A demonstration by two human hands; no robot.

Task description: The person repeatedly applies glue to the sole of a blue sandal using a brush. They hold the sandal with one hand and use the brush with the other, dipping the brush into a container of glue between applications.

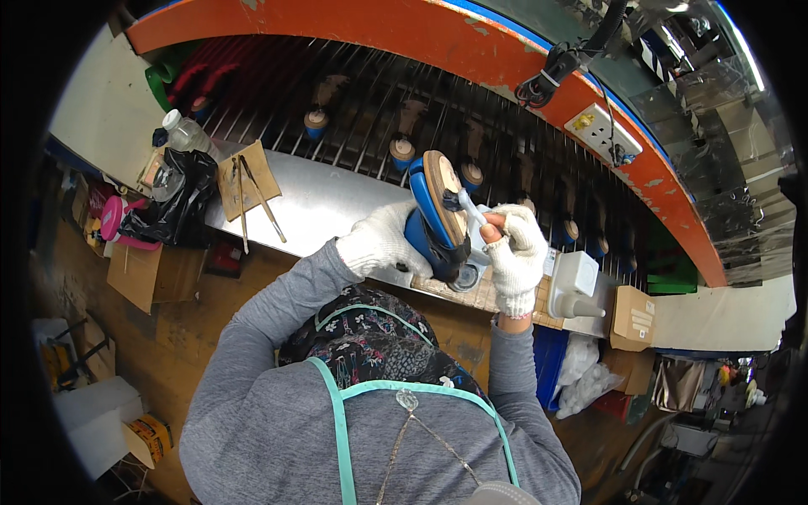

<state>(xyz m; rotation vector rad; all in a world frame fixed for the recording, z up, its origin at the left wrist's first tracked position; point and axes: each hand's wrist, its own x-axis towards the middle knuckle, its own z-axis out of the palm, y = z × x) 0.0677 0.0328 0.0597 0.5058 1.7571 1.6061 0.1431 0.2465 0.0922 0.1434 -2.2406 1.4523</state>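
Note:
My gloved left hand (376, 239) grips a blue shoe (418, 190) near its dark lower end. The shoe is tilted, with its tan sole (438, 178) turned toward my right hand. In my right hand (516, 259), also gloved but with bare fingertips, is a brush (473, 210) with a pale handle. Its dark bristles touch the sole's edge or face; which one I cannot tell. Just below the shoe stands a small round container (465, 278), partly hidden. Beside my right hand, a white bottle with a long nozzle (581, 305) lies on the metal ledge.
Behind the ledge (307, 189) runs a rack of metal rods (366, 109) carrying several blue shoes with soles up. An orange beam (412, 27) spans above it. Left are two thin brushes on cardboard (251, 181), a clear bottle (187, 135) and a black bag (181, 198). A carton (631, 318) stands right.

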